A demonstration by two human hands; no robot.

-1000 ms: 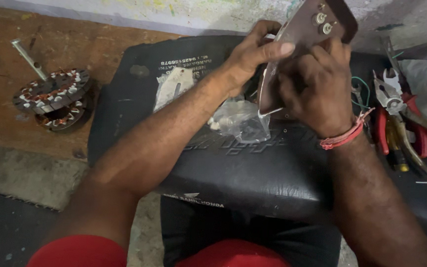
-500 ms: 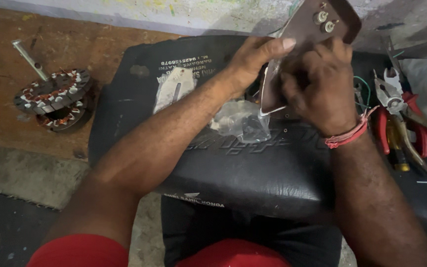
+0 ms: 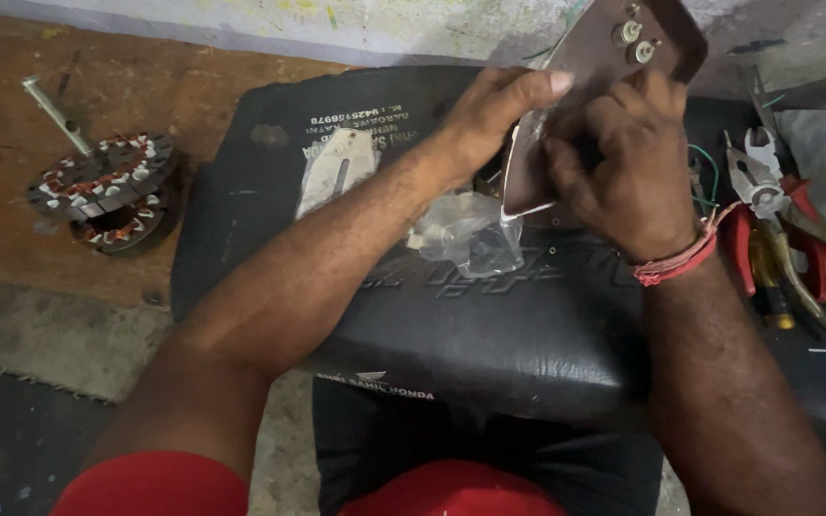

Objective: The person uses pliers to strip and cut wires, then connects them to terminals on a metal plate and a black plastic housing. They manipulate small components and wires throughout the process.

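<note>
We held a brown plate [image 3: 593, 72] with two little round knobs near its top, tilted up at twelve o'clock over the black cushion [image 3: 489, 325]. Our left hand [image 3: 489, 119] pinched its edge; our right hand [image 3: 623, 167] gripped its lower part. A crumpled clear bag [image 3: 466, 234] lay just below, a flat white packet [image 3: 335, 170] at ten o'clock.

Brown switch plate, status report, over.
Left hand and right hand grip brown flat switch plate, tilted above black seat cushion. Clear plastic bag beneath. Nothing blocking.
</note>
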